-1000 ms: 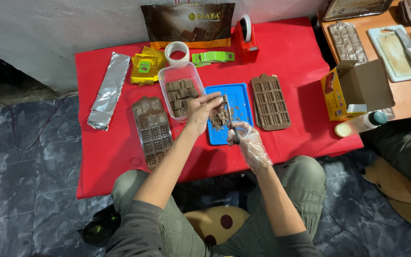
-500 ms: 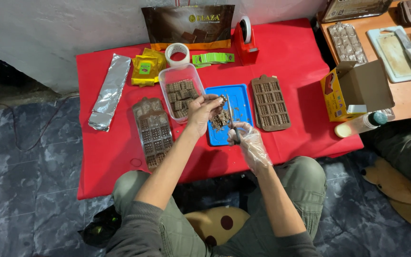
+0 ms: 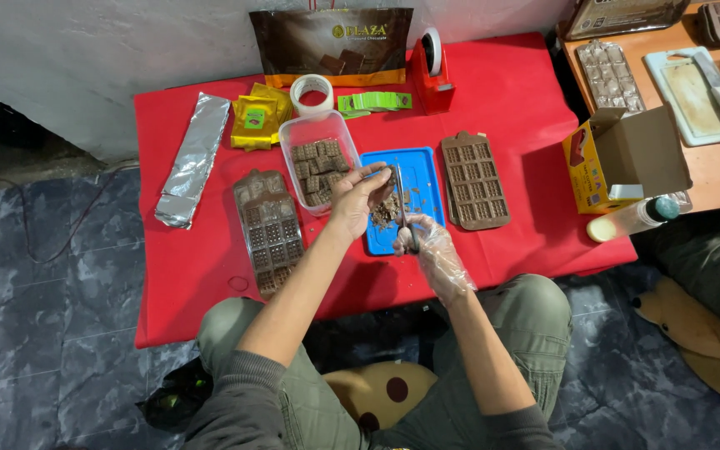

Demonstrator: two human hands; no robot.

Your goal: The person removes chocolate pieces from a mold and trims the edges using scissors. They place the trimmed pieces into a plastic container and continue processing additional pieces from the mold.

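Observation:
My left hand (image 3: pixel 358 198) is bare and pinches a small brown chocolate piece over the blue tray (image 3: pixel 423 171) on the red table (image 3: pixel 527 100). In a clear plastic glove, my right hand (image 3: pixel 423 243) grips a thin knife (image 3: pixel 402 200) whose blade reaches up across the tray. Chocolate bits and crumbs (image 3: pixel 387 210) lie on the tray between both hands. Left of the tray stands a clear plastic tub (image 3: pixel 293 133) with several chocolate squares (image 3: pixel 317 167) in it.
A brown chocolate mould (image 3: pixel 474 179) lies right of the tray, another mould (image 3: pixel 268 229) at the left. Foil roll (image 3: pixel 191 158), yellow wrappers (image 3: pixel 256 121), tape roll (image 3: pixel 312 92), red tape dispenser (image 3: pixel 431 71), a dark pouch (image 3: pixel 331 37) and an open cardboard box (image 3: pixel 622 158) stand around.
Both hands stay over the blue tray; the knife and the left fingers have shifted only slightly around the chocolate piece.

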